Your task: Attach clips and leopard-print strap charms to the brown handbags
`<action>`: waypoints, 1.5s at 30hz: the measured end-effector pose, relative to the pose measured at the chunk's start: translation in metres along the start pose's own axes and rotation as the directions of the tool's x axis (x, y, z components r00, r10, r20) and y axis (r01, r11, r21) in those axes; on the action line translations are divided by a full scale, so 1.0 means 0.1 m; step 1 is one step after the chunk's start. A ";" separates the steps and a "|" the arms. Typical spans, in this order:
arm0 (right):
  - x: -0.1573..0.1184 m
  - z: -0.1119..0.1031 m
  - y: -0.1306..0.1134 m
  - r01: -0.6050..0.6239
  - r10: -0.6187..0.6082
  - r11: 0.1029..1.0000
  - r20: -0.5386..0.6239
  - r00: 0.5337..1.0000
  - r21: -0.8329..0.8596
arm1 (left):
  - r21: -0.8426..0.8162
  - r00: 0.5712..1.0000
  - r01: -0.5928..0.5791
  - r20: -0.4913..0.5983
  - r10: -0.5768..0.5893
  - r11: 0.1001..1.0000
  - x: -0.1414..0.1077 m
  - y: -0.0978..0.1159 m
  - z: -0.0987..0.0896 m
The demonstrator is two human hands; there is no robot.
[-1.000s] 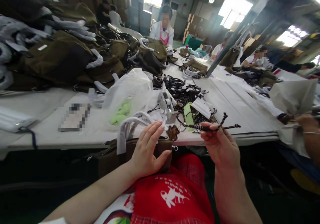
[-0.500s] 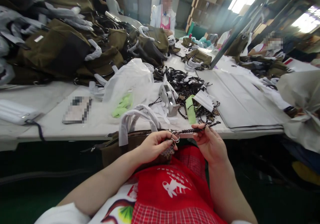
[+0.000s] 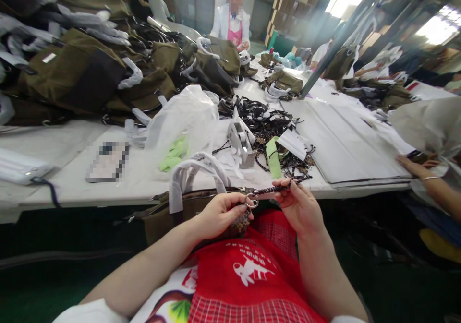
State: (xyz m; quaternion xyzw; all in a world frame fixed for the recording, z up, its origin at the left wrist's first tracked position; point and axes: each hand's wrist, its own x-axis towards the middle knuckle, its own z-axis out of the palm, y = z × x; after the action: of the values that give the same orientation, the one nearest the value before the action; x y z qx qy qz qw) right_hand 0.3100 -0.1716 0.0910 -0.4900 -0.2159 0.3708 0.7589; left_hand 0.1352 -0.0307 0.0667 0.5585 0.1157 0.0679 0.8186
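Between my two hands a dark braided cord (image 3: pixel 270 189) is stretched roughly level, just off the table's front edge. My left hand (image 3: pixel 228 211) pinches the metal ring (image 3: pixel 252 199) at the cord's left end, and a small patterned charm (image 3: pixel 240 222) hangs under those fingers. The cord's right part is gripped by my right hand (image 3: pixel 297 200), thumb against fingers, with a loose tail sticking out beyond. Behind my left hand an olive bag (image 3: pixel 158 220) leans at the table edge, its wrapped handles (image 3: pixel 177 188) standing up.
A heap of dark cords (image 3: pixel 262 116), a metal tape dispenser (image 3: pixel 241 143), a green strip (image 3: pixel 273 157) and a plastic bag (image 3: pixel 183 116) lie ahead. Olive bags (image 3: pixel 79 68) pile up at left, near a phone (image 3: pixel 107 162). Another person's hand (image 3: pixel 414 166) is at right.
Another person's arm and hand have come into view at the right edge. The view has shifted slightly. My hands keep nearly the same hold on the ring and cord.
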 end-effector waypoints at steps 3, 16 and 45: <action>0.01 0.06 0.03 -0.022 0.024 0.999 0.047 0.999 -0.049 | 0.053 0.998 -0.015 0.054 0.012 0.999 -0.01 -0.01 0.03; -0.23 0.35 0.08 0.324 -0.196 0.650 0.261 0.945 -0.687 | 0.695 0.906 -0.326 0.035 0.423 0.640 -0.06 0.07 0.08; -0.20 0.43 0.42 -0.312 0.335 0.942 0.360 0.870 -0.123 | 0.560 0.845 -0.239 -0.283 0.454 0.793 -0.24 0.24 0.08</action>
State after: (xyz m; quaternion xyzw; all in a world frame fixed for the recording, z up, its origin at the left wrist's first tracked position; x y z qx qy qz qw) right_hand 0.2529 -0.1521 0.0721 -0.4618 -0.2835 0.5728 0.6151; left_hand 0.1143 -0.0348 0.0944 0.7375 0.1885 0.3013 0.5743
